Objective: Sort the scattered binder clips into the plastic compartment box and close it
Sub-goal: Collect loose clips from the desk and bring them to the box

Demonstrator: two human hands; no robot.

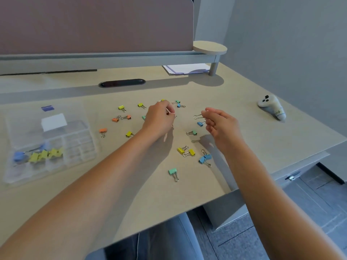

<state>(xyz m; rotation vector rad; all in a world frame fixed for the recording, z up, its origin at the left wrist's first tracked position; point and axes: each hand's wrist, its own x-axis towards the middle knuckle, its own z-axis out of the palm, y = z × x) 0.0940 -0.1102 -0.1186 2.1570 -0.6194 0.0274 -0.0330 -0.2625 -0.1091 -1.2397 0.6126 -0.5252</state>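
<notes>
Both bare forearms reach out over a pale wooden desk (262, 139) strewn with coloured binder clips. The left hand (159, 119) sits low over the middle of the scatter with its fingers curled down; they seem to pinch something small at the fingertips, though what it is cannot be made out from behind the knuckles. The right hand (219, 124), just to its right and raised a little off the surface, pinches a clip by its wire handle (197, 116), the loop sticking out to the left of the fingertips. A blue clip (201, 124) lies just beneath that hand. Loose clips lie all round: two orange ones (115, 119) left of the left hand, a yellow pair (185, 151) and a blue pair (204, 158) nearer the person, and a single green clip (173, 172) nearest of all. The clear plastic compartment box (78, 147) stands open at the left of the desk, well apart from the hands, with yellow clips (45, 154) and a blue one (18, 156) in its near compartments. A white handheld controller (271, 106) rests at the far right, and papers (185, 69) lie at the far edge under a shelf.
</notes>
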